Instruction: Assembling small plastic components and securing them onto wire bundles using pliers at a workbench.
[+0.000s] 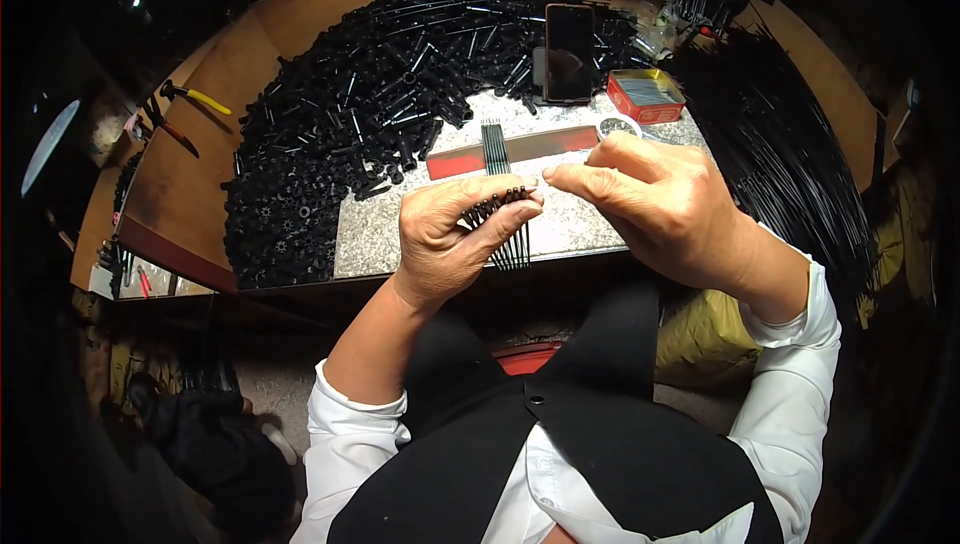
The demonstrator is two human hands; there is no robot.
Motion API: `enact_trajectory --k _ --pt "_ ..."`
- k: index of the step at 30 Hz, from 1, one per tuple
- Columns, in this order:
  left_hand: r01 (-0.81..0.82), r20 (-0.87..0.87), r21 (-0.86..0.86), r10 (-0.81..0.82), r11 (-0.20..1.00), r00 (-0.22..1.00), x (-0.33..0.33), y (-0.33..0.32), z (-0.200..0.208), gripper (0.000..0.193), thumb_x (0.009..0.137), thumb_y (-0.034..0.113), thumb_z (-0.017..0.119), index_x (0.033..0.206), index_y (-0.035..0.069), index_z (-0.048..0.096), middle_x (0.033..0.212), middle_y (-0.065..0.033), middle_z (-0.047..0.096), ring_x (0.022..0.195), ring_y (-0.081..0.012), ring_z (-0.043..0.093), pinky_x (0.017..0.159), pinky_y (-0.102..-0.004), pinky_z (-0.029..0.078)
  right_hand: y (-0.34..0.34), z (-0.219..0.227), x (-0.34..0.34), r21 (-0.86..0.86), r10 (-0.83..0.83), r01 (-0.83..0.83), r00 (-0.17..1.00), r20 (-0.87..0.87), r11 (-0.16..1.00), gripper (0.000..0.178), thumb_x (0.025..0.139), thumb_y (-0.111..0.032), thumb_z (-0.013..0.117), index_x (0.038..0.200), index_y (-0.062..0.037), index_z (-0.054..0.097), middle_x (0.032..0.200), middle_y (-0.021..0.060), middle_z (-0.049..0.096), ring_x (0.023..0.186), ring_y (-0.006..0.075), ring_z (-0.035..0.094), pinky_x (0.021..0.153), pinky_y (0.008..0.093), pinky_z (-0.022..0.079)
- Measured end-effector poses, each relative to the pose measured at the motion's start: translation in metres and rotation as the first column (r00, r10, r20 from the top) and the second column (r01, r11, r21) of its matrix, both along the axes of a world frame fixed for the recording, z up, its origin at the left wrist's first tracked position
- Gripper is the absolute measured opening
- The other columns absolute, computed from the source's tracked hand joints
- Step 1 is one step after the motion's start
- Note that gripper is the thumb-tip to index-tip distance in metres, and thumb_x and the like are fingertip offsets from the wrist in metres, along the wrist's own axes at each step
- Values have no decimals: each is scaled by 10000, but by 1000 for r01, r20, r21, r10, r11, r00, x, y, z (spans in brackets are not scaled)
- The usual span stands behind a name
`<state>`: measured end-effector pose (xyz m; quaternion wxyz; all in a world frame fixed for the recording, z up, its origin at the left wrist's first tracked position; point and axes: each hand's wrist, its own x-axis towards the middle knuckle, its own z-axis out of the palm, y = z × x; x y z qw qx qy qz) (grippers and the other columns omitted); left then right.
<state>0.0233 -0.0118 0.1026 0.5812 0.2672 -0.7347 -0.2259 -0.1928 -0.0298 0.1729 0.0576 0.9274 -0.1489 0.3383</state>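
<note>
My left hand [443,229] is closed, with a row of small black rod ends [492,208] pinched between thumb and fingers. Thin black rods [496,152] show beyond this hand and again below it; whether they are the same pieces it grips is hidden. My right hand [665,194] is held just to the right, thumb and forefinger pressed together close to the left fingertips. Anything in that pinch is too small to make out. Beneath both hands lies a pale speckled board [385,234], with a red and grey bar [555,151] across it.
A big heap of black tubular parts [400,74] covers the table's left and back. Behind the board are an upright phone [570,54], a red tin [645,96] and a white ring [618,126]. Long black rods [790,144] lie right; a yellow-handled tool [200,99] lies far left.
</note>
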Motion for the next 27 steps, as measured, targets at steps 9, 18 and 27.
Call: enact_trajectory --k 9,18,27 --pt "0 27 -41 1 999 1000 -3 0 3 171 781 11 709 945 -17 672 816 -114 699 726 -162 683 651 -237 535 -1 1 -1 -40 21 -21 1000 -1 999 340 711 32 644 1040 -56 648 746 82 579 609 217 595 511 303 486" --pt "44 34 -27 -43 999 999 -4 -1 6 149 787 27 706 925 -22 677 809 -108 699 711 -156 679 637 -238 534 -3 0 0 34 30 -32 997 70 999 303 693 50 661 984 -18 616 876 123 525 752 230 582 610 313 500" --pt "45 56 -12 -44 999 997 -5 -1 6 156 784 63 717 909 -23 683 790 -99 699 693 -151 677 628 -244 535 -7 11 -8 -20 50 -50 999 -10 999 260 693 27 667 947 -24 647 829 89 508 699 198 543 579 294 468"
